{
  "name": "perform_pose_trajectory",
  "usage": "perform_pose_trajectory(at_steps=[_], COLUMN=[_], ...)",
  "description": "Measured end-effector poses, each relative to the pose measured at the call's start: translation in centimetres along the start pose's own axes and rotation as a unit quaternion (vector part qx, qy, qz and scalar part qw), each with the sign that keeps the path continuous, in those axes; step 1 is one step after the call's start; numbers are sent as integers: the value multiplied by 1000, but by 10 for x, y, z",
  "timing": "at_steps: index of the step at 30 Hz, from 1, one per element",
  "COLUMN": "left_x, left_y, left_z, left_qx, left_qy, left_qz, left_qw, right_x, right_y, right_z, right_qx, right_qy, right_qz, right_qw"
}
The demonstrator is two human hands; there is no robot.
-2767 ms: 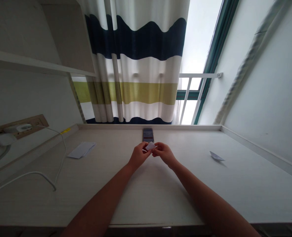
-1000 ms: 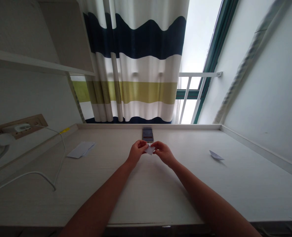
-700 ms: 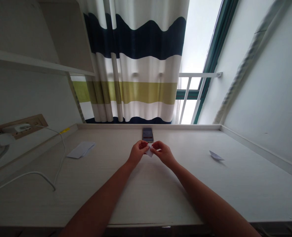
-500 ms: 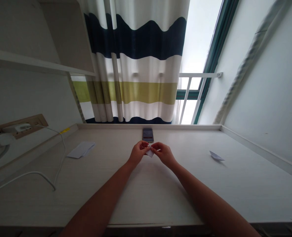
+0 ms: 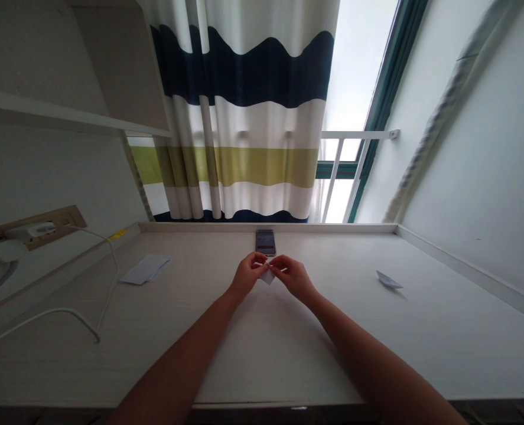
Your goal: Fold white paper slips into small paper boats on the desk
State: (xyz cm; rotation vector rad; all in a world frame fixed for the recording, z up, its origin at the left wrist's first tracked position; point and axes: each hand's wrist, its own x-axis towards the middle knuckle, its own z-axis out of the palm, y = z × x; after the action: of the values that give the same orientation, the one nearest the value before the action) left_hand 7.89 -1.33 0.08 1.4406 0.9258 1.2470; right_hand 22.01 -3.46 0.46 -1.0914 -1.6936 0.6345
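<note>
A navy-and-olive striped curtain (image 5: 239, 118) beside a green-framed window (image 5: 359, 71), white wall (image 5: 487, 147) alongside

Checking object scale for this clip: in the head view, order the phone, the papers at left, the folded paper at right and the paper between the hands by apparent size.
1. White paper sheets
2. Smartphone and pointed folded paper: too alike to rank
3. Small folded paper, between the hands

Wavy horizontal bands of navy, white and olive-yellow across a long pleated fabric curtain (image 5: 239, 118). Dark green along a slim window frame (image 5: 388, 77). Faint streaky grain over a cream laminate desktop (image 5: 288, 354). Plain white on a small folded paper piece (image 5: 267, 275). Beige on a rectangular power socket panel (image 5: 69, 217). Bright yellow on a small tape strip (image 5: 117, 235).
</note>
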Motion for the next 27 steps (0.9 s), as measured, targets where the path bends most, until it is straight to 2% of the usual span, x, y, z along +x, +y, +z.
perform_pose_trajectory(at_steps=[10, 13, 16, 22, 27], left_x=[-3, -3, -2, 1, -2], left_y=[5, 4, 3, 1, 5], left_z=[0, 0, -1, -3, -1], left_qx=[-44, -33, -24, -8, -52], left_qy=[-20, -30, -17, 13, -24], left_qz=[-30, -21, -4, 37, -22], left_qw=[998, 999, 1000, 999, 998], right_x=[0, -1, -1, 1, 4], right_y=[-5, -7, -7, 1, 6], right_z=[-2, -3, -3, -2, -3], right_qx=[2, 3, 8, 85, 125], right_qy=[11, 9, 2, -24, -6], right_qz=[18, 19, 26, 86, 87], right_qw=[1000, 1000, 1000, 992, 988])
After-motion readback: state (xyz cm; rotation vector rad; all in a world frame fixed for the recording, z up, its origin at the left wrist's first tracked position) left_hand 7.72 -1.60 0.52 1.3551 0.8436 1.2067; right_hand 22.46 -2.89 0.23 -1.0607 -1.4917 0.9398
